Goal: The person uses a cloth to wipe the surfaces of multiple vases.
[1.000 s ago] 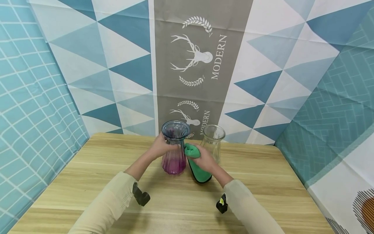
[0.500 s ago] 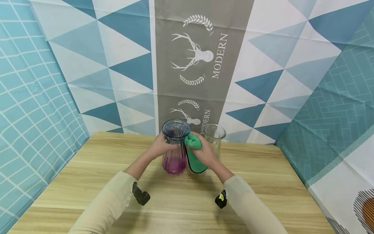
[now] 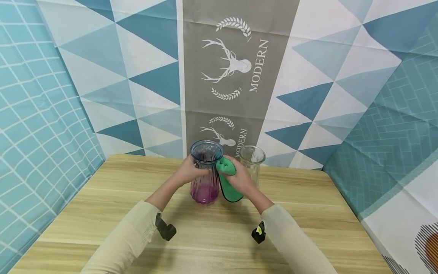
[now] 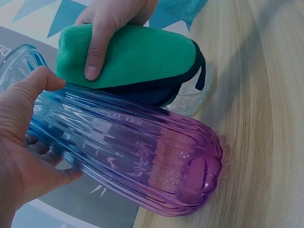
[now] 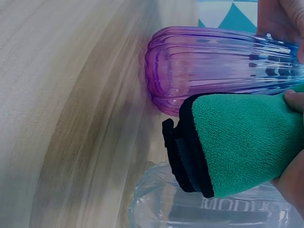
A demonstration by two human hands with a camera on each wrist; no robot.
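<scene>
A ribbed glass vase, blue at the rim and fading to purple-pink at its base, stands upright on the table. My left hand grips it below the rim from the left, thumb across the front, as the left wrist view also shows. On the vase's right side, my right hand holds a folded green cloth with black edging, its thumb pressed on top. The cloth touches or nearly touches the vase near its upper part. Behind the right hand stands a clear glass vase, partly hidden by hand and cloth.
The light wooden table runs up to a patterned wall covering close behind both vases. Blue tile-print sheeting borders the left side and teal sheeting the right.
My right hand has lifted slightly with the green cloth and come nearer to the coloured vase's upper side. Over the last half second it barely moves. My left hand keeps its grip.
</scene>
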